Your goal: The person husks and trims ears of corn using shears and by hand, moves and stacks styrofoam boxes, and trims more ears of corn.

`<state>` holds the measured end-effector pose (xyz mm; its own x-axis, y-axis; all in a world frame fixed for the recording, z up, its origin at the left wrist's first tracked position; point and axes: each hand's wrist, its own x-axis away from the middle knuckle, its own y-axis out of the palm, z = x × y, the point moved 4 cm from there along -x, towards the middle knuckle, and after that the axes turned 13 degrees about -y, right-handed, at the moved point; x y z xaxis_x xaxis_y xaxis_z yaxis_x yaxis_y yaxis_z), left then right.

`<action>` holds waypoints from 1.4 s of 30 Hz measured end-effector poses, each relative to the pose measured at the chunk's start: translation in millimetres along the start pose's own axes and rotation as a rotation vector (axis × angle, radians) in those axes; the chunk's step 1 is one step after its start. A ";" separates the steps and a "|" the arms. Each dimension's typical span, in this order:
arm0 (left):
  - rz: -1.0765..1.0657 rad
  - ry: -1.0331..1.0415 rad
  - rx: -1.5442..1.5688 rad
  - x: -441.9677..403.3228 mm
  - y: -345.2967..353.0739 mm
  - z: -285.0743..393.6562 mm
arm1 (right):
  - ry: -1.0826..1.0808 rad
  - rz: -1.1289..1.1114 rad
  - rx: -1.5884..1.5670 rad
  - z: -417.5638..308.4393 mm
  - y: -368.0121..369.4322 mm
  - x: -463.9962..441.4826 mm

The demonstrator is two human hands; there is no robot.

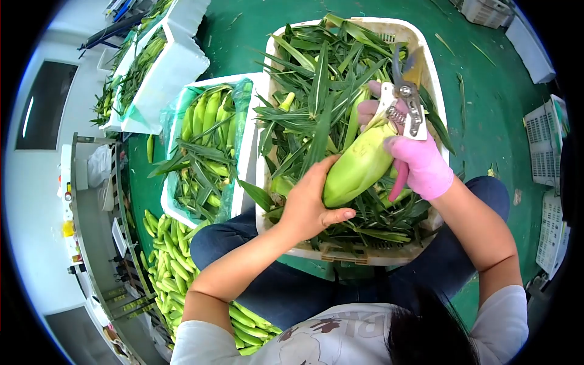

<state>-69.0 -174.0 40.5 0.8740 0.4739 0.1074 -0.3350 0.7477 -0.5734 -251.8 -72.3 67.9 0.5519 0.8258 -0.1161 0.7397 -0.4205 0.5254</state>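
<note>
A pale green ear of corn (359,167) in its husk lies slantwise over the large white crate. My left hand (311,198), bare, cradles its lower end, fingers curled under it and thumb sticking out to the side. In a pink glove, my right hand (420,161) grips pruning shears (406,100) by the handles and also touches the upper end of the ear. The shears' blades point away from me and stand apart, above the ear's end. Part of the right-hand fingers is hidden behind the shears and the corn.
The white crate (431,61) between my legs is full of cut leaves and husks (319,79). To its left stands a lined foam box (173,204) with corn. A heap of ears (173,255) lies on the green floor. More foam boxes (152,79) and baskets (544,140) stand around.
</note>
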 end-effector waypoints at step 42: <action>0.432 0.146 -0.501 -5.9 -73.4 23.7 | -0.129 0.228 0.685 -11.7 -29.8 -4.8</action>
<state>-58.0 -220.8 101.2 0.7484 0.5880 -0.3069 -0.4923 0.1823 -0.8511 -281.0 -59.3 62.8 0.7304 0.6568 -0.1875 0.6528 -0.7520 -0.0914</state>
